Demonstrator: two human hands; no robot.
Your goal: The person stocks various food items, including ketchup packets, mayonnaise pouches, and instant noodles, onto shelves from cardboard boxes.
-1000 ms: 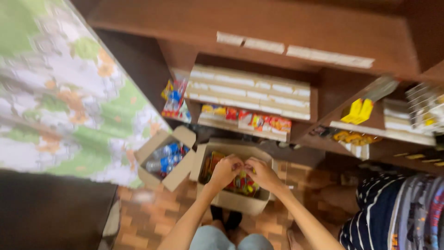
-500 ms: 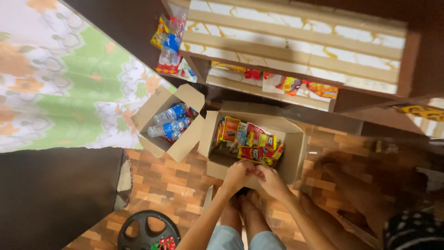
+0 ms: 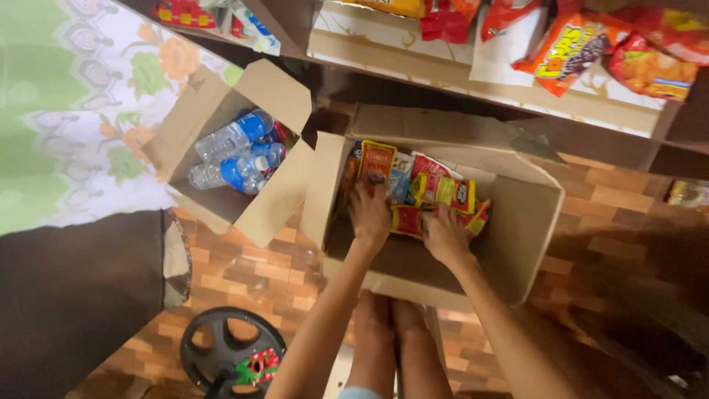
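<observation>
An open cardboard box (image 3: pixel 517 244) stands on the brick floor in front of my feet. Inside lie several red and yellow snack packets (image 3: pixel 436 188). Both hands reach down into it. My left hand (image 3: pixel 369 214) rests on the packets at the box's left side, fingers over a yellow packet. My right hand (image 3: pixel 443 236) presses on a red packet near the middle. Whether either hand grips a packet is unclear.
A second open box (image 3: pixel 199 118) to the left holds clear plastic water bottles (image 3: pixel 233 151) with blue labels. A shelf (image 3: pixel 473 74) above carries snack bags (image 3: pixel 572 48). A floral cloth (image 3: pixel 66 111) hangs at left. A black fan base (image 3: pixel 229 358) sits on the floor.
The view has dropped closer to the box. Both hands moved from its near edge forward into the box and onto the packets.
</observation>
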